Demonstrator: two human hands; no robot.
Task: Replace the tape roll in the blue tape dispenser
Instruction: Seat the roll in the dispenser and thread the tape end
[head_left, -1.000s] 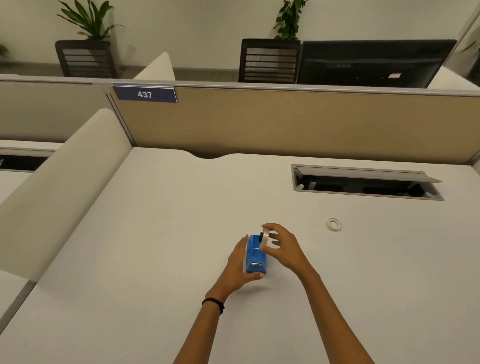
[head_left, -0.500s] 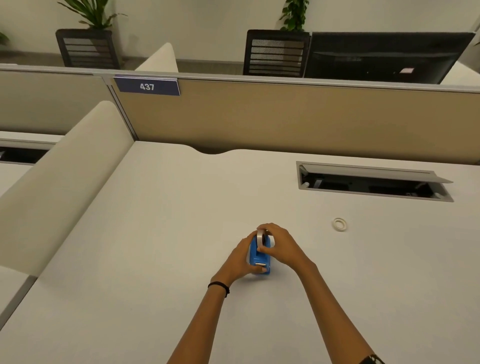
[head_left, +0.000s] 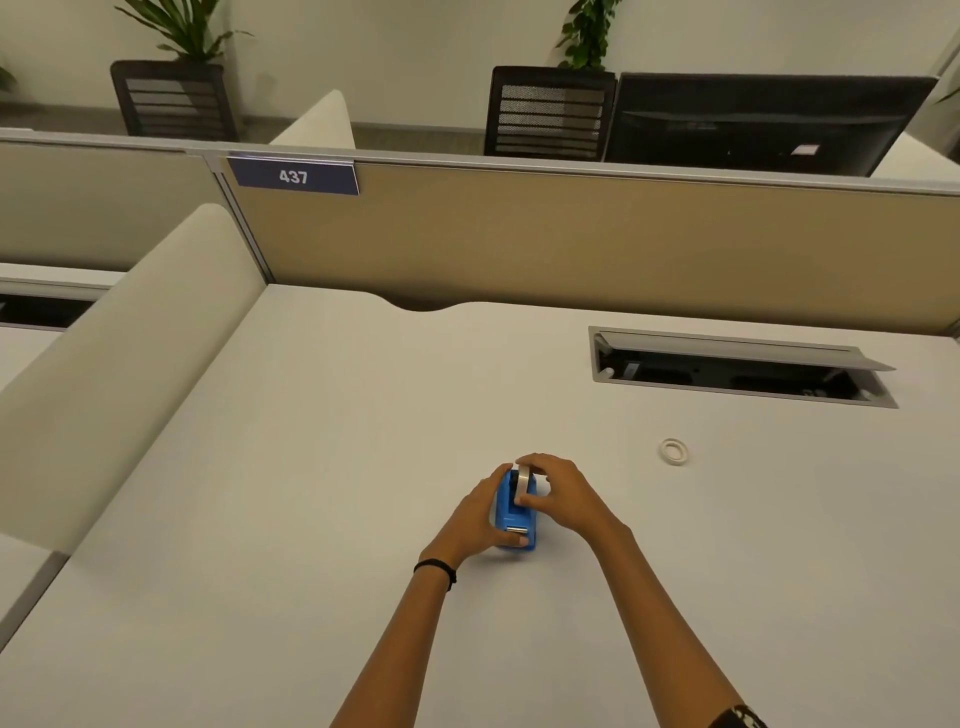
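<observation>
Our right hand (head_left: 563, 493) has brought the roll (head_left: 523, 480), a second ago held just above, down into the cradle of the dispenser (head_left: 514, 512), so we judge the new tape nearly seated. Its grip is closed on the roll, while our left hand (head_left: 480, 512) wraps the dispenser's left side, steadying it near us on the counter (head_left: 311, 493). The dispenser now holds the roll, and a bare core (head_left: 674, 450) lies well apart to the right.
</observation>
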